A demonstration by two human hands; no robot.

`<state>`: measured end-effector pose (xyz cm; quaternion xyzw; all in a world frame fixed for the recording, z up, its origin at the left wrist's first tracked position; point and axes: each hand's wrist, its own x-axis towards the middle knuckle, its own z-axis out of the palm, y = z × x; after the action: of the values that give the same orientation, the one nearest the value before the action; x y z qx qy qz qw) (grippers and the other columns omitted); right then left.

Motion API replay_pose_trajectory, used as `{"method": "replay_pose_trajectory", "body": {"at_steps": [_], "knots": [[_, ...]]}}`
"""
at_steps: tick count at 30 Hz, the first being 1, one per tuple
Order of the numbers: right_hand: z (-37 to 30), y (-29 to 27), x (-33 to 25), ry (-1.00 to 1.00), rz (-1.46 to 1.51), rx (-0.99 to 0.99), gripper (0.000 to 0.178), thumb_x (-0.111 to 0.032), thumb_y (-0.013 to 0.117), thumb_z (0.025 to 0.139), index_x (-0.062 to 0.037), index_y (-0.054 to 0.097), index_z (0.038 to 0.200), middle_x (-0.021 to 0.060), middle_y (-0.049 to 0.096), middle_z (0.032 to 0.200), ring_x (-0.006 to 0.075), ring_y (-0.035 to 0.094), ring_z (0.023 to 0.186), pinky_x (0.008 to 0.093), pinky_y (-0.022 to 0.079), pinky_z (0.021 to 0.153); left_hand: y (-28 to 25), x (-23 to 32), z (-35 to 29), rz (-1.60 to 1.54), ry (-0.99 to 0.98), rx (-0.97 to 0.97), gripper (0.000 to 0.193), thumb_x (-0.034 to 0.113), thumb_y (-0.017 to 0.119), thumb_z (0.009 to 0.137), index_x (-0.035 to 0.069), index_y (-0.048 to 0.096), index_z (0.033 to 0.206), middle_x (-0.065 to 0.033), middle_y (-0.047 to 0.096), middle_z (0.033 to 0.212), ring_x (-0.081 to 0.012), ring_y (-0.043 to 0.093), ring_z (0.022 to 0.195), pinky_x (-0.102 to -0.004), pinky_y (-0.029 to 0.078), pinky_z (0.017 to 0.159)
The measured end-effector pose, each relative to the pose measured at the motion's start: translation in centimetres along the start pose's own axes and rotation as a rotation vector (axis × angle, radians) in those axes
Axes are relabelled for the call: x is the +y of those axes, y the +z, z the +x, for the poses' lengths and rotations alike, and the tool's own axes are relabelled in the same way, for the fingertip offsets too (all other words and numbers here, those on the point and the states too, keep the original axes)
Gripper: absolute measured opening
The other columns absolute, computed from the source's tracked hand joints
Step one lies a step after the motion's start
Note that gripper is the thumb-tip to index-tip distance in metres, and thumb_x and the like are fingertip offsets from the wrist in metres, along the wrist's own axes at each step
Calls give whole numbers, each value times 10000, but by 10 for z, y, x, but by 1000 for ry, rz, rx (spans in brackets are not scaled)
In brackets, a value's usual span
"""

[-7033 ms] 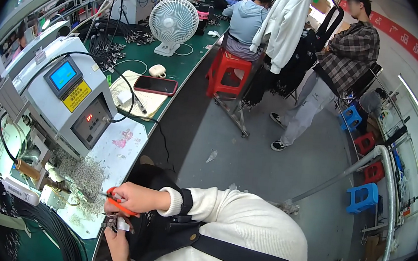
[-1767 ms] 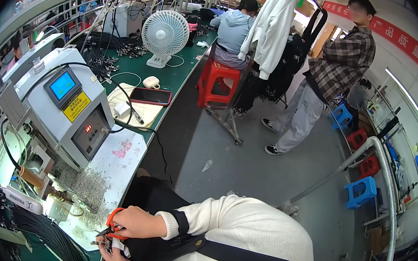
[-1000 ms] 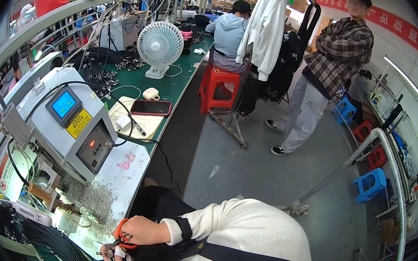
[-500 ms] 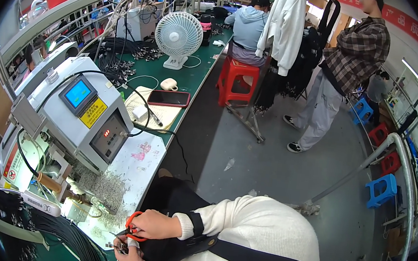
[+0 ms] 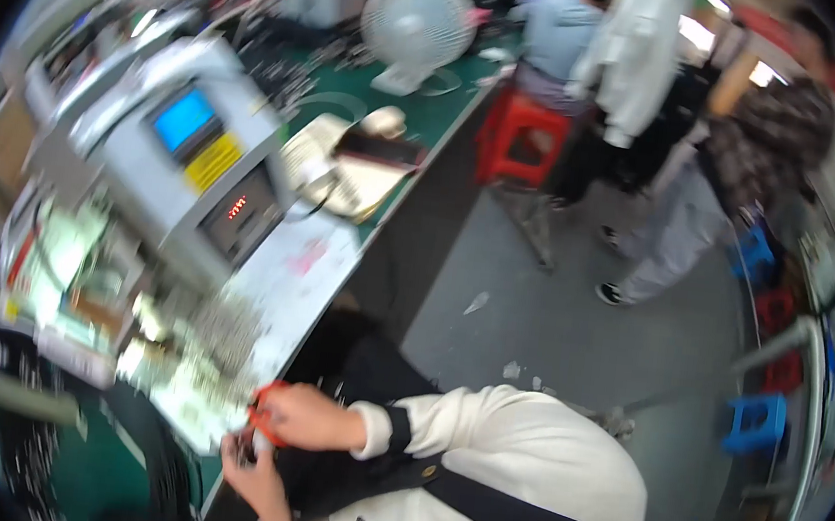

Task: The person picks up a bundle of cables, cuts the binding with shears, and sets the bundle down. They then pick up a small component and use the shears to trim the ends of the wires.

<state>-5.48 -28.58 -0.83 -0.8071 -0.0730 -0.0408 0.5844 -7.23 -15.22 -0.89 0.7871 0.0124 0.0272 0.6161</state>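
My right hand (image 5: 312, 419), in a cream sleeve with a black cuff band, is closed around orange-handled scissors (image 5: 266, 405). Their blades are smeared by motion. Just below it, my left hand (image 5: 258, 489) pinches a small dark, metallic-looking piece (image 5: 244, 451), too blurred to name exactly. The two hands are close together at the front edge of the worktable (image 5: 310, 285), by a brightly lit patch strewn with small grey bits (image 5: 230, 328).
A grey box-shaped machine (image 5: 187, 153) with a blue screen stands on the table. Beyond it are a notebook (image 5: 321, 166), a phone (image 5: 380, 150) and a white fan (image 5: 417, 29). Black cables (image 5: 152, 456) lie at the near left. People, a red stool (image 5: 522, 140) and a clothes rack are farther off.
The whole view has swung, so the machine and room sit higher and further right, and the picture is blurred. Both hands appear slightly higher, keeping hold of the scissors and small piece.
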Motion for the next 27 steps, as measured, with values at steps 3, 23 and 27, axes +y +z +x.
{"method": "replay_pose_trajectory", "body": {"at_steps": [3, 23, 27], "knots": [[-1, -3, -2, 35, 84, 53, 240, -232, 520, 794, -9, 578, 726, 177, 561, 661, 338, 563, 616, 383, 444, 541, 3, 10, 3, 55, -5, -31, 178, -36, 563, 685, -40, 540, 861, -72, 566, 792, -136, 534, 722, -252, 429, 683], [-2, -10, 17, 239, 683, -153, 111, -104, 512, 843, 6, 522, 835, 95, 589, 864, 126, 566, 763, 224, 464, 637, 7, 21, 2, -256, -289, 6, 104, 17, 572, 729, 4, 556, 831, -5, 523, 662, -55, 435, 506, -171, 323, 432], [-3, -12, 19, 35, 660, -164, 85, -80, 534, 824, 0, 523, 854, 126, 585, 939, 178, 583, 881, 243, 486, 680, -1, 28, 2, -462, -428, -71, 114, 39, 559, 747, 5, 552, 856, -2, 497, 622, -38, 377, 449, -169, 249, 378]]}}
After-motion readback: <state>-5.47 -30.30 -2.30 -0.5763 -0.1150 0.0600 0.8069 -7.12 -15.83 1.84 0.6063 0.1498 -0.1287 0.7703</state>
